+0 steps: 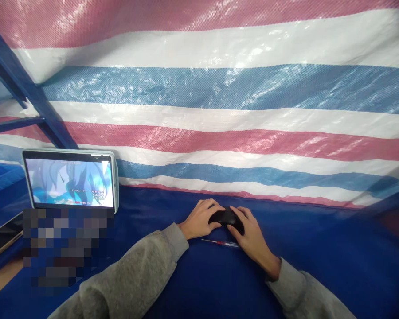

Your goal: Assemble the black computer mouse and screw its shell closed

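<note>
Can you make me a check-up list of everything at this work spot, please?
Surface: dark blue sheet.
Job's things: black object, maybe a computer mouse; thin screwdriver-like tool lying on the near side of it.
Clutter: lit screen and long dark object at left; pixelated patch between, contents hidden.
Grippers: left hand and right hand both hold the black object.
Cables: nothing seen.
Surroundings: striped sheeting behind, blue frame at left.

Black device [228, 216], smooth, rounded, partly covered; gripped at either end by left hand [201, 219] and right hand [251, 232]. Screwdriver [221, 243], slim, metal shaft, red-and-clear handle; lying on blue surface [202, 283], shaft pointing left, just below device.
</note>
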The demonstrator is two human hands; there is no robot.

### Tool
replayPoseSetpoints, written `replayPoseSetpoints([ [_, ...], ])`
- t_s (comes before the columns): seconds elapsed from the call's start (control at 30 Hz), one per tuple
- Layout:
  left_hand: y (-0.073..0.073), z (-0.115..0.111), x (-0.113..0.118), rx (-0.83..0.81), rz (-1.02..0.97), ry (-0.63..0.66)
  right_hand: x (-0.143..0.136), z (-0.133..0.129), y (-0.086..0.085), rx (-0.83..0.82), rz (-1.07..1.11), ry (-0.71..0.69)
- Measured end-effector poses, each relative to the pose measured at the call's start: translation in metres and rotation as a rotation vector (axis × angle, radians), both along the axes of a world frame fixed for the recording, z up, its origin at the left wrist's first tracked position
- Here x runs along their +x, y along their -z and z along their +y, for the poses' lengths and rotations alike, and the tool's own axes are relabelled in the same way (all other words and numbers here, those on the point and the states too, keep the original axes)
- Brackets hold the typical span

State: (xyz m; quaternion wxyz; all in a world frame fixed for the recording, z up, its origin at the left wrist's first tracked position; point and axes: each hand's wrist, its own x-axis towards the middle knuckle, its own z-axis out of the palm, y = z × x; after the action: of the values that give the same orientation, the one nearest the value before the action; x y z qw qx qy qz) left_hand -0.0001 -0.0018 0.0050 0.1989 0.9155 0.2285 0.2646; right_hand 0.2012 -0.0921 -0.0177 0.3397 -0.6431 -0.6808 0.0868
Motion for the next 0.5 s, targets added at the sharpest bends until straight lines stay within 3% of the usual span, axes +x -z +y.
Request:
replayPoseSetpoints([
  [0.37, -0.004, -0.0004, 0.0007, -0.051, -0.05, -0.129, 0.0022, 0.0026, -0.002, 0.037, 0.113, 0.094],
  [0.5, -0.0025, -0.0017, 0.0007, 0.071, 0.016, -0.033, -0.0013, 0.0016, -0.0041, 0.007, 0.107, 0.082],
])
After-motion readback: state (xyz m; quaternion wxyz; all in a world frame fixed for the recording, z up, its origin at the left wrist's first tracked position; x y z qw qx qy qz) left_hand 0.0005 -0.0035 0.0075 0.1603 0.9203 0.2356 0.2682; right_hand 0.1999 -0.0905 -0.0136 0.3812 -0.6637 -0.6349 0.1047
